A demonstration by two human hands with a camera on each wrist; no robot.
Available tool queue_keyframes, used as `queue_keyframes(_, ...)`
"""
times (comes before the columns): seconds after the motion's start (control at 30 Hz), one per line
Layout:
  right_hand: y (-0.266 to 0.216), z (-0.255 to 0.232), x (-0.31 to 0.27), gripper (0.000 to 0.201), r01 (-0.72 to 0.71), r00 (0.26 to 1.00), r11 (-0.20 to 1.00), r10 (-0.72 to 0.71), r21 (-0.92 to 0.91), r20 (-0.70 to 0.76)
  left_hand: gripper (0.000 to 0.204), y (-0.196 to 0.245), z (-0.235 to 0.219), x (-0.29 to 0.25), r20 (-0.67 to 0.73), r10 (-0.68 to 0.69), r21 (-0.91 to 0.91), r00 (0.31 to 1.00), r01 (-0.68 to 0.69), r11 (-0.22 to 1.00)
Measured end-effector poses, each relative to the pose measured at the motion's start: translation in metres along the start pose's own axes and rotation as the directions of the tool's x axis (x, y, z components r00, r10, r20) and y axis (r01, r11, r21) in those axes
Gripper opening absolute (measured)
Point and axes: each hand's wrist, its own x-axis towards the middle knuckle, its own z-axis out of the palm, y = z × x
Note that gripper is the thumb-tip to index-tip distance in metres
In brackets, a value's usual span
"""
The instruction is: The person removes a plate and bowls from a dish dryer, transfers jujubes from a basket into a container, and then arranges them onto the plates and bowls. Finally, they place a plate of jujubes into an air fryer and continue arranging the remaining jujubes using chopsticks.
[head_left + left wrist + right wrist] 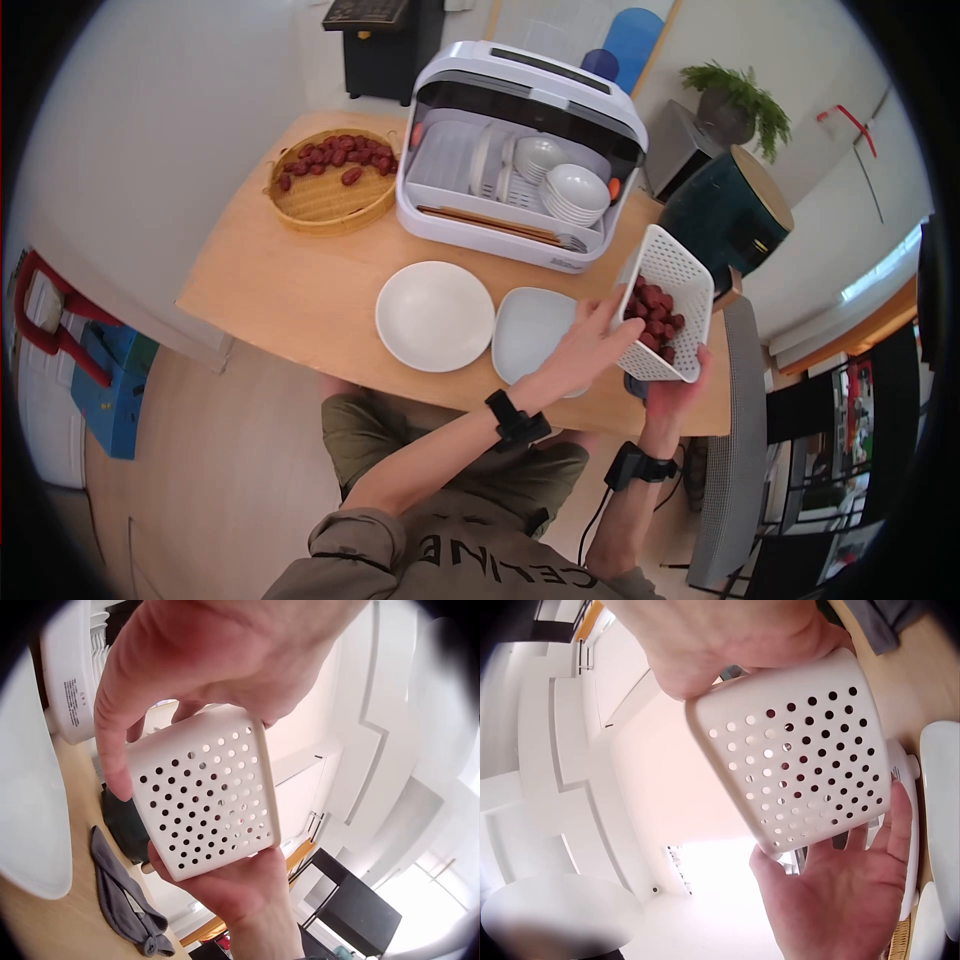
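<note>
Both hands hold a white perforated plastic basket (685, 265) above the right side of the table, tilted, with several red dates (655, 315) inside. My left hand (600, 340) grips its left side, the fingers along the wall in the left wrist view. From the near right, my right hand (680, 385) holds the opposite side, its fingers partly hidden behind the basket. Below the left hand is a pale squarish plate (525, 325), and left of that a round white plate (435, 315).
A bamboo tray (330, 210) with more red dates stands at the back left. Beside it, a white dish cabinet (480, 240) holds bowls, plates and chopsticks. A dark green bin (715, 205) stands at the right. A grey cloth (124, 900) lies on the table (290, 290).
</note>
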Motion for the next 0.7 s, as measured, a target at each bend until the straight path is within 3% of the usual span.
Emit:
queue_keyframes(0.2,-0.001,0.011,0.008,0.055,-0.137,0.991,0.990,0.137,0.036,0.003,0.068,-0.006,-0.010,0.005,0.019,0.039,0.127,0.999,-0.041,0.991)
queue_keyframes(0.3,0.000,0.018,-0.002,0.060,-0.098,0.992,0.995,0.096,-0.030,-0.082,0.063,-0.001,-0.011,-0.003,-0.005,0.063,0.153,0.998,-0.062,0.986)
queue_keyframes(0.4,-0.007,0.028,-0.018,0.062,0.033,0.996,0.999,-0.033,0.006,0.078,0.057,-0.006,-0.008,-0.009,-0.015,0.482,0.176,0.876,-0.472,0.864)
queue_keyframes(0.43,-0.011,0.033,-0.019,0.059,0.058,0.994,0.998,-0.059,0.012,0.096,0.057,-0.008,-0.008,-0.006,-0.005,0.468,0.171,0.884,-0.460,0.871)
queue_keyframes(0.5,-0.006,0.009,0.004,0.055,0.005,0.998,0.992,-0.014,-0.126,-0.067,0.053,-0.013,-0.008,0.003,-0.031,0.194,0.085,0.981,-0.191,0.978)
queue_keyframes(0.53,-0.007,0.014,0.005,0.052,-0.067,0.996,0.995,0.062,-0.076,-0.066,0.057,-0.016,-0.007,0.006,-0.009,0.072,-0.015,0.997,-0.072,0.997)
queue_keyframes(0.63,-0.001,0.019,0.003,0.052,-0.085,0.994,0.996,0.085,-0.009,-0.068,0.058,-0.021,-0.003,0.003,-0.061,0.096,0.100,0.994,-0.089,0.991)
queue_keyframes(0.7,0.002,0.020,0.001,0.051,-0.097,0.992,0.995,0.098,0.018,-0.076,0.064,-0.026,-0.003,0.002,-0.026,0.027,0.083,0.999,-0.025,0.996)
